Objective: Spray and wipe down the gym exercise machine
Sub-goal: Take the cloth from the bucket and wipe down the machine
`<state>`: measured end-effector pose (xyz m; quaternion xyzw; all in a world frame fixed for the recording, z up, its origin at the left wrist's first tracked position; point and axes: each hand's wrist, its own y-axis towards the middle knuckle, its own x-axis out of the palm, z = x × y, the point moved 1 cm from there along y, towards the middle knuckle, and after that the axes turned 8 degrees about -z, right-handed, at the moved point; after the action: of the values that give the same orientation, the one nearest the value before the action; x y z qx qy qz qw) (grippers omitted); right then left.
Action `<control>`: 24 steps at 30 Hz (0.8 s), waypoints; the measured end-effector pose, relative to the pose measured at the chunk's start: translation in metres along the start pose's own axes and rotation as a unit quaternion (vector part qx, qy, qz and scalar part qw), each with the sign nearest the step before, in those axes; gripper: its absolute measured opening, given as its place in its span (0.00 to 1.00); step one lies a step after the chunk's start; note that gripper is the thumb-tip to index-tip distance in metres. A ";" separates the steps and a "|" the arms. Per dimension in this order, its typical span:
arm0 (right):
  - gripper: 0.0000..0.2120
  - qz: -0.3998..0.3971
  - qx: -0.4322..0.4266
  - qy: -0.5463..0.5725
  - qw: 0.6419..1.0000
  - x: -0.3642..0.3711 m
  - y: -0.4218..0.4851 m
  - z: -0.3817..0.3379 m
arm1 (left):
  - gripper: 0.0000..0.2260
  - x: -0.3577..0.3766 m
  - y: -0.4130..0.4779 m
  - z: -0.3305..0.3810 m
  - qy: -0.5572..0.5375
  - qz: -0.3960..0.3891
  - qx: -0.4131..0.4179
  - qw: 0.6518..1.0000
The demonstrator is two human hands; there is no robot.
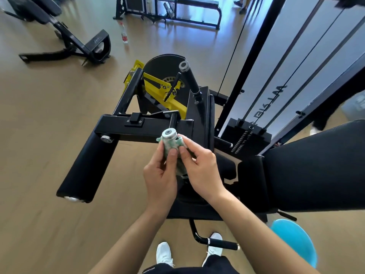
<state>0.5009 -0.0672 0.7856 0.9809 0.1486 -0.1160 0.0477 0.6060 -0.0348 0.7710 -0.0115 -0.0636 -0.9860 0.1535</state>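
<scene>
Tan wood-look floor, daylight glare far end; black padded bench far left, red-labelled clear plastic bottle nearby.

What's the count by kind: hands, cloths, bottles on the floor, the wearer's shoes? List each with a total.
left hand, right hand: 2
cloth: 1
bottle: 1
wearer's shoes: 2
Total: 6

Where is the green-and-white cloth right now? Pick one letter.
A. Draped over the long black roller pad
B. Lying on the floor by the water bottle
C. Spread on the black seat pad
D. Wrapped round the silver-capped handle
D: the cloth is wrapped round the silver-capped handle, just below the cap, well clear of the floor and the pads.
</scene>
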 end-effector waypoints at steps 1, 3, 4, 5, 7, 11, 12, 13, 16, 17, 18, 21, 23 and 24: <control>0.18 0.002 0.008 -0.005 1.000 -0.001 -0.004 0.006 | 0.16 -0.001 -0.003 -0.005 0.008 -0.007 -0.009 1.000; 0.17 -0.001 0.028 -0.019 0.999 -0.004 -0.014 0.020 | 0.14 -0.002 -0.011 -0.016 0.025 -0.028 -0.034 0.999; 0.17 -0.003 0.037 -0.026 0.999 -0.005 -0.019 0.026 | 0.14 -0.003 -0.015 -0.021 0.028 -0.042 -0.048 0.998; 0.17 -0.001 0.042 -0.031 0.999 -0.005 -0.023 0.031 | 0.13 -0.003 -0.019 -0.024 0.027 -0.055 -0.060 0.996; 0.17 0.007 0.048 -0.035 0.998 -0.005 -0.028 0.035 | 0.13 -0.003 -0.024 -0.027 0.021 -0.071 -0.070 0.995; 0.15 0.008 0.035 -0.013 0.999 -0.005 -0.021 0.021 | 0.11 -0.005 -0.013 -0.012 0.010 -0.034 -0.046 0.998; 0.15 0.007 0.021 -0.008 1.000 -0.005 -0.016 0.014 | 0.12 -0.007 -0.006 -0.006 0.012 -0.015 -0.027 0.999; 0.16 0.006 0.004 -0.003 1.000 -0.004 -0.011 0.007 | 0.13 -0.009 0.001 0.001 0.018 -0.001 -0.008 1.000; 0.16 0.011 -0.033 -0.011 0.999 -0.002 0.003 -0.011 | 0.15 -0.013 0.020 0.019 0.046 0.014 0.033 0.998; 0.16 0.012 -0.041 -0.015 0.999 -0.001 0.006 -0.013 | 0.15 -0.013 0.023 0.022 0.050 0.014 0.039 0.998; 0.17 0.013 -0.044 -0.016 0.999 0.000 0.007 -0.014 | 0.16 -0.013 0.024 0.023 0.050 0.011 0.042 0.998; 0.17 0.007 -0.032 -0.009 0.999 -0.003 0.002 -0.006 | 0.18 -0.012 0.019 0.014 0.037 0.007 0.028 0.999; 0.17 0.006 -0.012 -0.009 1.000 -0.006 -0.008 0.005 | 0.15 -0.011 0.012 0.002 0.035 -0.006 0.010 0.999; 0.16 0.006 0.001 -0.010 1.000 -0.007 -0.014 0.012 | 0.12 -0.011 0.007 -0.004 0.035 -0.017 0.000 0.999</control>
<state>0.4874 -0.0570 0.7753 0.9806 0.1421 -0.1255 0.0491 0.6180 -0.0383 0.7677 0.0240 -0.0583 -0.9882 0.1393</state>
